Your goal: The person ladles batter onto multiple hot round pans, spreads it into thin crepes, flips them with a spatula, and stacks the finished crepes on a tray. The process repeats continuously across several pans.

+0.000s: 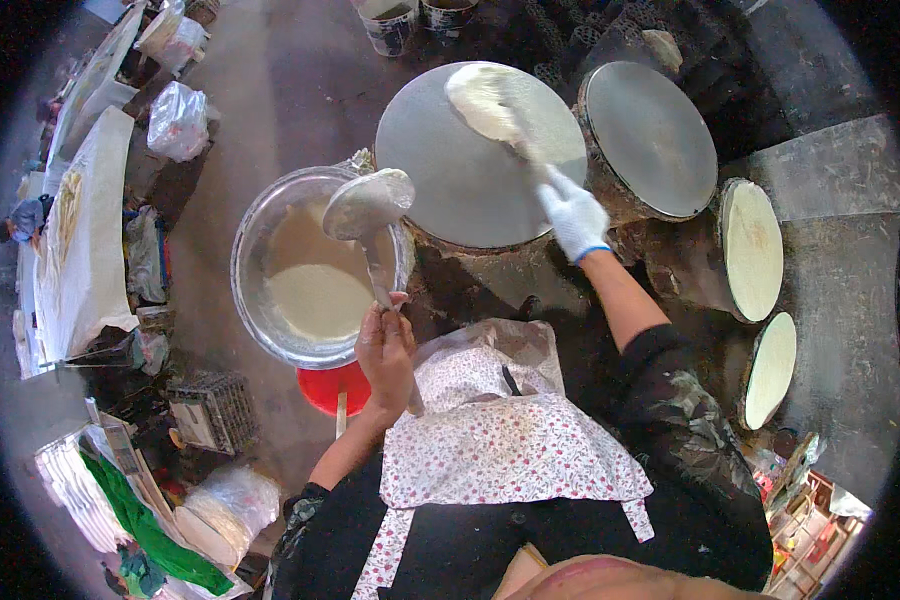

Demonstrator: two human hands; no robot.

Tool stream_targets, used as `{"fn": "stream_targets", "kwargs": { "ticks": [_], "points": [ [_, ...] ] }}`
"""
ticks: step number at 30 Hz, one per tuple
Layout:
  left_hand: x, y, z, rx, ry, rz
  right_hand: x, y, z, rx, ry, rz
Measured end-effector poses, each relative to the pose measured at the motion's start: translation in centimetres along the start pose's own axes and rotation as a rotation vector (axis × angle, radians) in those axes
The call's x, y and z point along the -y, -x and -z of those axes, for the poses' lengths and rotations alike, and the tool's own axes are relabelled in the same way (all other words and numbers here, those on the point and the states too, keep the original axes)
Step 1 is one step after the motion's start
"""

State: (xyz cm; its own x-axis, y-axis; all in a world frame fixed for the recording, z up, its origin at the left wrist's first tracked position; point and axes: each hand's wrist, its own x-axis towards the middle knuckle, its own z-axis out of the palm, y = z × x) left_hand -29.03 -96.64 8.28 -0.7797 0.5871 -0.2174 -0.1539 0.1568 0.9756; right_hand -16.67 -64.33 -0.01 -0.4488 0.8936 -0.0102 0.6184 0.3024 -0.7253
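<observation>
My bare left hand (pixel 385 350) is wrapped round the handle of a large ladle (pixel 355 208). The ladle's batter-smeared bowl is over the rim of a round tub (pixel 246 300), which holds pale batter (pixel 320 302). In a white glove, my right hand (pixel 576 217) grips a batter spreader (pixel 522 140), smeared by motion, so its exact shape is unclear. It reaches over a big round griddle (pixel 430 185) right of the tub. Pale wet batter (pixel 480 100) lies on the griddle's far part.
A bare grey griddle (pixel 650 140) stands to the right. Beyond it, two more griddles carry pale rounds (pixel 754 250) (pixel 771 370). A red basin (pixel 320 388) sits below the tub. Buckets (pixel 390 28) stand at the back. A distant person (pixel 28 218) is by a white-covered table (pixel 95 250) at left.
</observation>
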Motion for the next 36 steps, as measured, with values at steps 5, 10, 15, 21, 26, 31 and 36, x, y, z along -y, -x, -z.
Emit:
{"fn": "stream_targets", "kwargs": {
  "ticks": [5, 10, 15, 21, 26, 31, 36],
  "points": [
    [0.1, 1.0, -3.0, -0.008, 0.05, 0.013, -0.8, -0.6, 1.3, 0.173, 0.073, -0.028],
    [0.1, 1.6, -7.0, -0.093, 0.086, 0.02, -2.6, -2.8, 3.0, 0.181, 0.105, 0.122],
    [-0.3, 2.5, -10.5, -0.163, 0.089, 0.004, -3.7, -5.0, 4.6, 0.143, 0.051, 0.058],
    [0.1, 3.8, -15.9, -0.24, 0.132, 0.033, -4.5, -8.0, 7.4, 0.462, 0.009, 0.244],
    [0.2, 4.7, -19.1, -0.299, 0.079, 0.022, -6.0, -9.2, 9.1, 0.399, -0.038, 0.193],
    [0.6, 5.5, -21.8, -0.383, 0.07, 0.016, -6.8, -10.3, 9.2, 0.599, -0.023, 0.498],
    [1.0, 6.3, -23.4, -0.433, 0.089, 0.078, -8.3, -12.3, 10.5, 0.374, -0.147, 0.283]
  ]
}}
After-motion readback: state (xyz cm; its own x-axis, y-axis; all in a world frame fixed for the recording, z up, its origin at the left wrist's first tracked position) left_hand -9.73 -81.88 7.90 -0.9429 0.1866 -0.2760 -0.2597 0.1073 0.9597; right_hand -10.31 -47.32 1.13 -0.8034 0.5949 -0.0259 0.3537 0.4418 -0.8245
